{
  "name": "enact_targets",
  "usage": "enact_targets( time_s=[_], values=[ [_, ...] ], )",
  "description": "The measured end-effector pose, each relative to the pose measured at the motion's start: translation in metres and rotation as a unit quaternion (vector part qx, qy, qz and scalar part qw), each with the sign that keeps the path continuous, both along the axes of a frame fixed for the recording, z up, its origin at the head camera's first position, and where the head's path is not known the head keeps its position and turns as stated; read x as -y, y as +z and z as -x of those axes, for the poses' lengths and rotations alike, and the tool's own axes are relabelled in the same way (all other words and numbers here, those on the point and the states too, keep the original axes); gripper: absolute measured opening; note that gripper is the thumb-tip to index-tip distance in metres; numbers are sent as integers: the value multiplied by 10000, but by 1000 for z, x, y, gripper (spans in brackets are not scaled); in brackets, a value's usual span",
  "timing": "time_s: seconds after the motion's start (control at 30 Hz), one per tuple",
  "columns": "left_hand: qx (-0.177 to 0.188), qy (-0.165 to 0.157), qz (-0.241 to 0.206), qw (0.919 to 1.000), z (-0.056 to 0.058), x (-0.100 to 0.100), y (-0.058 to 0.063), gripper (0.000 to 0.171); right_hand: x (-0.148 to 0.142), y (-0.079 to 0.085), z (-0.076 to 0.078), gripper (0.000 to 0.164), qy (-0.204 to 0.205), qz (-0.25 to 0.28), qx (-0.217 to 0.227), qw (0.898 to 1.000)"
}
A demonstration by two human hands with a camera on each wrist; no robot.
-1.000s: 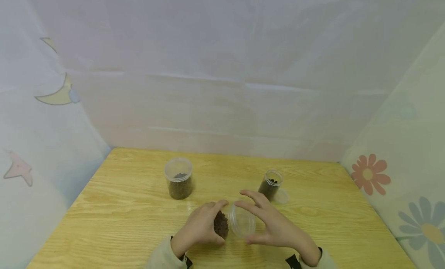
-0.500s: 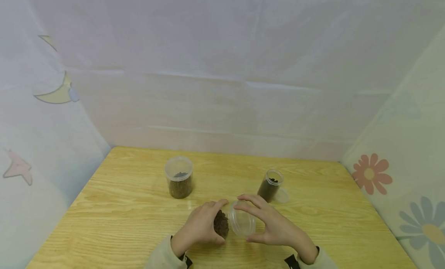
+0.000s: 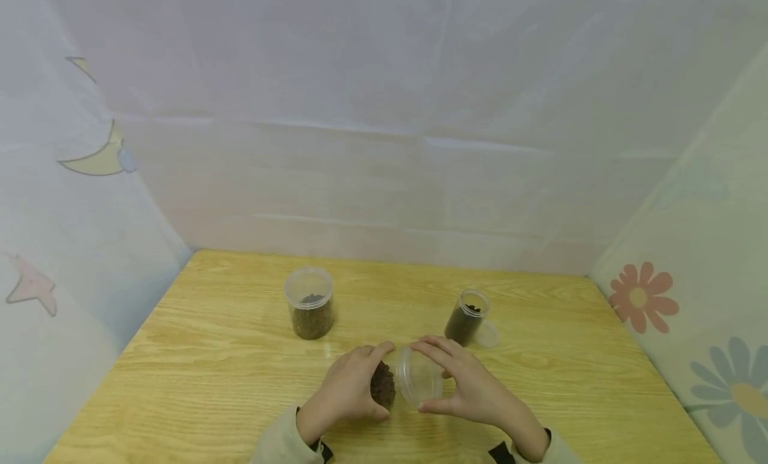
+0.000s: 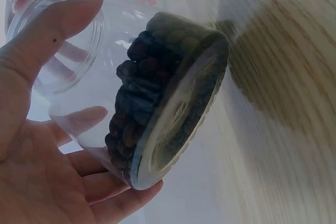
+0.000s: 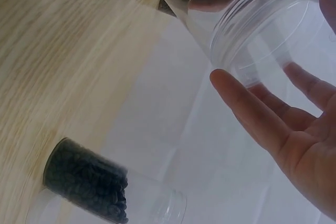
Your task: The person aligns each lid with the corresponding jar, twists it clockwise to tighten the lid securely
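Tilted on its side over the near part of the table is a clear plastic jar (image 4: 178, 103) part filled with dark brown beans (image 3: 382, 387). My left hand (image 3: 345, 387) grips its body, thumb on the near side and fingers beneath in the left wrist view. The jar's clear round lid (image 3: 421, 383) faces right. My right hand (image 3: 477, 387) curls around that lid, thumb at its lower edge and fingers at its upper edge. In the right wrist view a fingertip (image 5: 218, 75) lies right at the ridged rim.
A wide clear jar (image 3: 312, 319) of dark brown bits stands at the back left of the wooden table (image 3: 210, 364). Behind my right hand stands a slim jar (image 3: 463, 325) of dark beans, with a clear round disc (image 3: 489, 335) beside it. Printed cloth surrounds the table.
My right hand's fingers and thumb have moved in from around the lid onto its edges. The left hand and the tilted jar have stayed almost still.
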State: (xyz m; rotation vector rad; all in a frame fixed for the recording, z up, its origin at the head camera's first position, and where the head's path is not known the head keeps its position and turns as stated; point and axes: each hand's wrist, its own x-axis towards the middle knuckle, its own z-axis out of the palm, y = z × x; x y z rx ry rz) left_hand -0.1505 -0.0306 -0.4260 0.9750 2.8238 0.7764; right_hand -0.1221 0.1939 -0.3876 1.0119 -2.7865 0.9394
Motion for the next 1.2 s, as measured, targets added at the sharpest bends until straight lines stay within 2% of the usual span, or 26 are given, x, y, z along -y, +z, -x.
enact_targets(
  time_s=[0.2, 0.47, 0.53, 0.63, 0.73, 0.83, 1.1, 1.2],
  values=[
    [-115, 17, 99, 9999, -1, -1, 0, 90, 1, 0, -4, 73, -215, 71, 206, 9995],
    [-139, -38, 115, 9998, -2, 0, 2, 91, -1, 1, -7, 76, -233, -208, -164, 9994],
    [-106, -28, 116, 9999, -2, 0, 2, 91, -2, 3, -7, 78, -149, -271, -319, 9990],
    [-66, -13, 114, 9999, -2, 0, 2, 91, -5, 4, -5, 81, 207, -292, -675, 9971],
    [-74, -25, 137, 9999, -1, 0, 2, 91, -7, 4, -2, 80, 726, -305, -1121, 9906],
    [-97, -78, 151, 9998, 0, 1, 2, 92, -6, 4, 0, 75, 1054, -299, -1440, 9835],
    [-73, -117, 95, 9999, 1, 1, 2, 92, -5, 0, 3, 75, 1080, -248, -1687, 9794],
    [-89, -124, 93, 9998, 1, 1, 2, 92, -4, 0, 2, 79, 940, -269, -1679, 9809]
  ],
)
